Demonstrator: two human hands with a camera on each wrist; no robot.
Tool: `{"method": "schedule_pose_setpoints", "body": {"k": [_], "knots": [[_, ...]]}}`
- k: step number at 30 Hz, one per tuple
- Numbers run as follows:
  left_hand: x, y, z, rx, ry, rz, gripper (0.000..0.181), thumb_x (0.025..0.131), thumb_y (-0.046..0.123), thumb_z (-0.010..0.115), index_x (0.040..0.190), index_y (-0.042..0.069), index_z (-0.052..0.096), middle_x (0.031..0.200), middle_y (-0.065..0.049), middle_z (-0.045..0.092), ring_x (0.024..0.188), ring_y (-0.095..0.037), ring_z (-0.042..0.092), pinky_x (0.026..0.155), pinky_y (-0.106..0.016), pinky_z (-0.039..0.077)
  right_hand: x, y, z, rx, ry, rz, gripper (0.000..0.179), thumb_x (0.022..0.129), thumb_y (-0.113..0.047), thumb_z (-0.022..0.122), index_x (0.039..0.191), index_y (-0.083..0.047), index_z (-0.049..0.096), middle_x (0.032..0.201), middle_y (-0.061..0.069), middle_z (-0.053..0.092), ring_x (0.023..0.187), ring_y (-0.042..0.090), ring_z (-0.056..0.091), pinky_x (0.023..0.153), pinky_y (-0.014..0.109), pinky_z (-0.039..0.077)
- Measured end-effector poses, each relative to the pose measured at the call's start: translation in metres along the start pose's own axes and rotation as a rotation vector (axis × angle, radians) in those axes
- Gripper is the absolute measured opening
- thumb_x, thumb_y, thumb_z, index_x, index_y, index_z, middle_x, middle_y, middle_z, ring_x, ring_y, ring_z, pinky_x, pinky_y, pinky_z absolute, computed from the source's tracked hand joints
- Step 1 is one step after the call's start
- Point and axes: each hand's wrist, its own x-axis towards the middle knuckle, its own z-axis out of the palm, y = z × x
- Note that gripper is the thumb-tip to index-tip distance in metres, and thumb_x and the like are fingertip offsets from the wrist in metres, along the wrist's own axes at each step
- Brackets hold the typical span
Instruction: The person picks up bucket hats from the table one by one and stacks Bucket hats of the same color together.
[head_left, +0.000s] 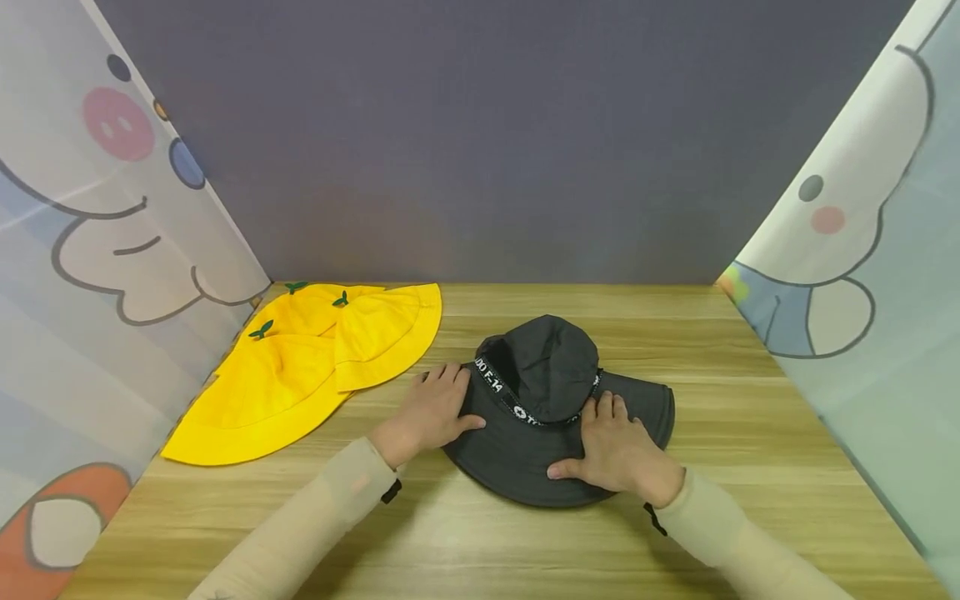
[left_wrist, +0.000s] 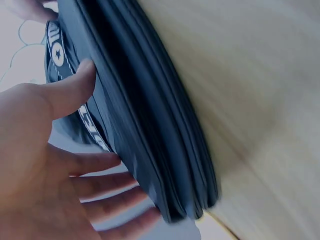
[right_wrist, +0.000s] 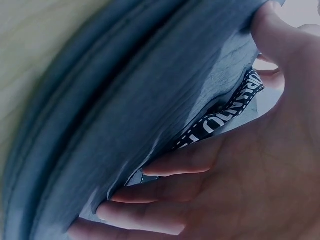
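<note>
"One black hat [head_left: 558,362] near the middle of the bench [head_left: 450,550] in the head view, crown up and creased. Does it hold anything?"

"The inside of the crown is hidden; I can't tell. Three yellow hats [head_left: 270,392] lie to its left, overlapping, each with a green sprout [head_left: 261,330] on top."

"And the pose?"

"Both arms reach in from below. The left grip [head_left: 431,414] rests on the brim's left side, fingers pointing away, thumb spread inward. The right grip [head_left: 615,450] lies on the brim's right front, thumb turned left. Neither wraps round the hat."

"Anything cut off?"

"The sleeves [head_left: 300,529] run out at the bottom edge, and the band [head_left: 498,387] has lettering partly covered near the right fingers."

"Now the left wrist view."

"Several dark brim layers, one over another; I can't tell if they belong to separate hats. The thumb touches the upper face, and the other fingers stretch nearly straight to the edge. A bit of the right grip is cut off at the top corner."

"Right wrist?"

"Stacked brim edges again. The fingers are long and spread, tips against the brim, thumb well apart from them and touching it too. The fingers hide part of the band, and the crown is hard to make out."
</note>
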Motion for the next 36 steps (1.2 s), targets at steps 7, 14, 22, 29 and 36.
{"method": "schedule_pose_setpoints", "body": {"k": [7, 14, 22, 29, 36], "knots": [[0.003, -0.023, -0.01, -0.031, 0.097, -0.01, 0.065, 0.101, 0.045, 0.062, 0.143, -0.003, 0.051, 0.143, -0.022, 0.052, 0.131, -0.041, 0.049, 0.103, -0.057, 0.044, 0.004, 0.014, -0.003, 0.028, -0.017, 0.046, 0.133, 0.072, -0.085, 0.065, 0.14, 0.025, 0.036, 0.143, 0.05, 0.032, 0.133, 0.065, 0.034, 0.092, 0.069, 0.046], [0.005, -0.045, -0.013, -0.018, 0.226, 0.033, 0.029, 0.101, 0.025, 0.064, 0.116, 0.001, 0.066, 0.105, -0.012, 0.064, 0.095, -0.034, 0.061, 0.078, -0.049, 0.054, 0.01, 0.032, -0.007, 0.058, -0.059, 0.118, 0.137, 0.071, -0.087, 0.063, 0.142, 0.026, 0.031, 0.144, 0.051, 0.027, 0.135, 0.066, 0.029, 0.092, 0.07, 0.045], [0.013, -0.065, -0.018, 0.05, 0.284, -0.072, 0.017, 0.097, 0.02, 0.067, 0.1, 0.003, 0.065, 0.091, -0.011, 0.061, 0.083, -0.032, 0.058, 0.071, -0.047, 0.053, 0.015, 0.054, -0.01, 0.085, -0.08, 0.161, 0.136, 0.074, -0.086, 0.063, 0.141, 0.028, 0.029, 0.142, 0.052, 0.026, 0.134, 0.068, 0.026, 0.091, 0.071, 0.045], [0.016, -0.088, -0.022, 0.031, 0.212, -0.269, 0.033, 0.1, 0.023, 0.061, 0.119, -0.004, 0.061, 0.11, -0.022, 0.06, 0.101, -0.042, 0.057, 0.084, -0.057, 0.05, 0.021, 0.073, -0.014, 0.094, -0.082, 0.205, 0.136, 0.074, -0.086, 0.062, 0.137, 0.03, 0.03, 0.132, 0.05, 0.034, 0.126, 0.065, 0.035, 0.086, 0.07, 0.046], [0.01, -0.113, -0.028, -0.077, 0.033, -0.505, 0.055, 0.103, 0.029, 0.054, 0.14, -0.009, 0.045, 0.134, -0.035, 0.046, 0.116, -0.055, 0.048, 0.09, -0.065, 0.046, 0.031, 0.094, -0.019, 0.085, -0.1, 0.232, 0.137, 0.075, -0.087, 0.06, 0.136, 0.033, 0.027, 0.129, 0.054, 0.034, 0.123, 0.068, 0.035, 0.089, 0.072, 0.043]]}}
